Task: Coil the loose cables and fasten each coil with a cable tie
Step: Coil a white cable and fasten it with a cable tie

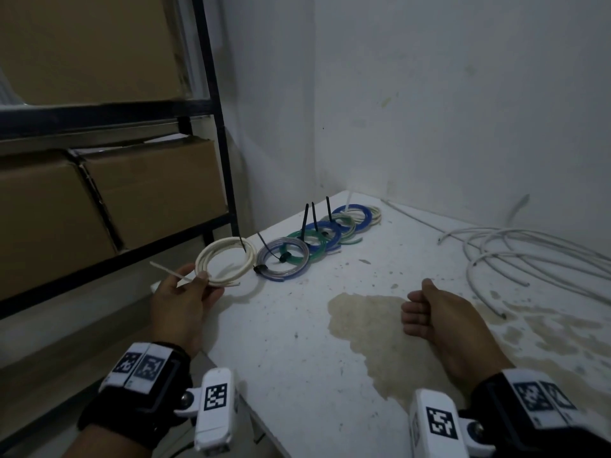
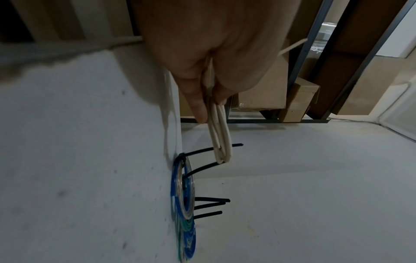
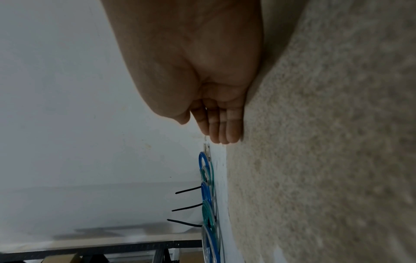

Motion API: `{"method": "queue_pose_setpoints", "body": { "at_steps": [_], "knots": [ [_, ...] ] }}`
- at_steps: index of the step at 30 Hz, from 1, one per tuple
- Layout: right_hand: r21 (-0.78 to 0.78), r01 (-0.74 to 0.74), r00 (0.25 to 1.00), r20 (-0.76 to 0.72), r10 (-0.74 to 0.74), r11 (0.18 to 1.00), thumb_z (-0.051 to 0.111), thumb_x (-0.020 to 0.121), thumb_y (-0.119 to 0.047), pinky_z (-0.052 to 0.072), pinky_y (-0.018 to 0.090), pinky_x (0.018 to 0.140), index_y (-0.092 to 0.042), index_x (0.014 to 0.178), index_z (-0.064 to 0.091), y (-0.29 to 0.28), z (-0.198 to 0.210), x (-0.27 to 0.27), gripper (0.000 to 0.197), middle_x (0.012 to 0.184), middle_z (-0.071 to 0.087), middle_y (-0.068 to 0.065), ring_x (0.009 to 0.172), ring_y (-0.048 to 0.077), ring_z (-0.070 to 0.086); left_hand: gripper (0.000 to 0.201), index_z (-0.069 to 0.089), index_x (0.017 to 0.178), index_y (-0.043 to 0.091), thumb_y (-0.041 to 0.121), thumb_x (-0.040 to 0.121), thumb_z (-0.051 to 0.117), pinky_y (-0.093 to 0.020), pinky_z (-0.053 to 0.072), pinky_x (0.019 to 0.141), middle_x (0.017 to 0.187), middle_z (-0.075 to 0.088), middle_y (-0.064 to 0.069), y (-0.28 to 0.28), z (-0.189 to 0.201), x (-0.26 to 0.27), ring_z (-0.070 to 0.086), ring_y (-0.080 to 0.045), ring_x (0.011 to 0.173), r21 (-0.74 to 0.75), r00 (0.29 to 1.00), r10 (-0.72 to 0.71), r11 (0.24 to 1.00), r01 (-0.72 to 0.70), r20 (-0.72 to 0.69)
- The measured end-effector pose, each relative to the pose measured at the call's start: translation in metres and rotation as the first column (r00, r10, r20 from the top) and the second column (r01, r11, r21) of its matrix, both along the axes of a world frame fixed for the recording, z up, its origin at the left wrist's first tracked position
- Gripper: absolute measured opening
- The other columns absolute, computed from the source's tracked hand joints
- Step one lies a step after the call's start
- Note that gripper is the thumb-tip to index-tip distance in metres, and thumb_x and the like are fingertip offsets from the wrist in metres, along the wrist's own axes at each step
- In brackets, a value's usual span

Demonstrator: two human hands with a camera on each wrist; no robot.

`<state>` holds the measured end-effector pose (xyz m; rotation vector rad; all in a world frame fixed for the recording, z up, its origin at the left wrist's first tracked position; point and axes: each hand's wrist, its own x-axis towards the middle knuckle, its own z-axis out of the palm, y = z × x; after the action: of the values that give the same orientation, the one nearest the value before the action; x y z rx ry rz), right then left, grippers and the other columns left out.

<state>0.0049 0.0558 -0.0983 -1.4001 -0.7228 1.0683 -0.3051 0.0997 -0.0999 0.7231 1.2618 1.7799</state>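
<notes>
1. The head view alone showed both hands at once: the left hand [image 1: 180, 304] off the tabletop's [image 1: 307, 375] left edge, the right hand [image 1: 439, 317] resting on a yellowish stain [image 1: 370, 328].
2. The left hand's fingers [image 1: 202, 276] pinched a cream coil [image 1: 225, 262] by its near rim, along with a pale tie [image 1: 170, 272] that stuck out to the left.
3. The left wrist view showed what the head view could not: the coil [image 2: 219, 135] edge-on, its loops pressed together between thumb and fingers [image 2: 198, 106], hanging clear of the tabletop.
4. The right hand's fingers were curled in on themselves with the thumb on top, holding nothing; the right wrist view confirmed this (its little-finger side lay against the stained surface).
5. Finished coils [image 1: 317, 234] lay in an overlapping row running toward the back corner, clear, green, blue and cream, with black ties [image 1: 314, 216] standing up from several of them.
6. The cream coil sat just beside the nearest clear coil [image 1: 284, 259], at the near end of that row.
7. Only the head view showed the loose white cables [image 1: 515, 256], sprawled over the tabletop's right side, well apart from the row.
8. A black rack [image 1: 218, 127] holding cardboard boxes [image 1: 152, 190] stood to the left.
</notes>
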Motion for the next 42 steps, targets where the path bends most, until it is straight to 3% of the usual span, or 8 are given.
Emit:
{"method": "queue_pose_setpoints", "body": {
  "at_steps": [4,11,16,22,31,35,38,42],
  "knots": [
    [0.008,-0.004,1.000,0.002,0.004,1.000,0.040,0.101,-0.032,0.048,0.031,0.056,-0.001,0.087,0.058,0.000,0.000,0.000,0.038,0.073,0.059,0.015,0.061,0.023,0.056,0.025,0.056,0.119,0.009,0.006,0.094,0.055,-0.025,0.057,0.073,0.091,0.067,-0.011,0.003,-0.001,0.003,0.066,-0.017,0.083,-0.055,0.999,-0.048,0.997,0.048,0.003],
    [0.004,-0.009,1.000,-0.006,0.009,1.000,0.039,0.101,-0.032,0.051,0.023,0.046,-0.002,0.086,0.057,0.000,-0.001,0.001,0.038,0.073,0.059,0.015,0.060,0.022,0.056,0.012,0.054,0.084,0.010,0.009,0.089,0.065,-0.026,0.059,0.068,0.084,0.068,-0.017,0.021,-0.006,0.013,0.068,-0.021,0.068,-0.204,0.970,-0.134,0.975,0.092,-0.205],
    [0.004,-0.004,1.000,-0.011,0.004,1.000,0.039,0.101,-0.032,0.050,0.022,0.043,-0.001,0.084,0.056,-0.001,0.000,0.001,0.039,0.072,0.058,0.014,0.059,0.022,0.055,0.015,0.067,0.074,0.012,0.023,0.080,0.076,-0.040,0.054,0.084,0.075,0.070,-0.007,0.028,-0.004,0.003,0.067,-0.026,0.077,-0.300,0.740,-0.228,0.953,0.038,-0.632],
    [0.004,0.001,1.000,-0.014,-0.001,1.000,0.039,0.102,-0.031,0.050,0.024,0.046,-0.002,0.083,0.055,-0.001,0.002,-0.001,0.038,0.071,0.058,0.014,0.059,0.021,0.055,0.012,0.072,0.076,0.013,0.024,0.081,0.075,-0.028,0.048,0.072,0.070,0.070,-0.006,0.029,0.005,0.004,0.063,-0.021,0.073,-0.354,0.619,-0.294,0.935,0.028,-0.729],
    [0.018,-0.008,0.999,-0.044,0.009,1.000,0.039,0.102,-0.031,0.049,0.022,0.043,-0.001,0.085,0.055,-0.004,0.002,0.001,0.038,0.068,0.056,0.013,0.056,0.020,0.053,0.011,0.071,0.086,0.016,0.023,0.080,0.075,-0.033,0.050,0.090,0.078,0.071,-0.001,0.033,-0.002,0.001,0.066,-0.019,0.083,-0.331,0.639,-0.236,0.943,-0.031,-0.732],
    [0.017,-0.010,0.999,-0.037,0.011,1.000,0.039,0.101,-0.032,0.050,0.024,0.045,0.000,0.086,0.056,-0.004,0.001,0.003,0.039,0.069,0.058,0.013,0.057,0.021,0.055,0.038,0.062,0.109,0.014,0.028,0.077,0.078,-0.037,0.047,0.094,0.090,0.070,-0.003,0.034,-0.004,-0.001,0.065,-0.023,0.094,-0.327,0.643,-0.229,0.944,-0.036,-0.731],
    [0.022,-0.006,0.999,-0.051,0.007,1.000,0.040,0.101,-0.033,0.051,0.027,0.049,0.000,0.087,0.056,-0.005,0.000,0.005,0.039,0.070,0.058,0.014,0.058,0.022,0.055,0.064,0.050,0.124,0.010,0.033,0.073,0.081,-0.035,0.045,0.084,0.099,0.067,-0.009,0.030,0.000,-0.001,0.062,-0.023,0.090,-0.363,0.643,-0.278,0.932,0.001,-0.714],
    [0.003,0.005,0.995,-0.099,-0.005,1.000,0.042,0.100,-0.033,0.050,0.032,0.057,0.001,0.089,0.057,-0.009,0.004,0.008,0.038,0.071,0.060,0.013,0.061,0.023,0.057,0.078,0.039,0.132,0.012,0.032,0.071,0.082,-0.039,0.044,0.086,0.112,0.053,-0.008,0.013,0.022,0.004,0.052,-0.025,0.099,-0.178,0.731,-0.081,0.983,-0.056,-0.678]
  ]
}}
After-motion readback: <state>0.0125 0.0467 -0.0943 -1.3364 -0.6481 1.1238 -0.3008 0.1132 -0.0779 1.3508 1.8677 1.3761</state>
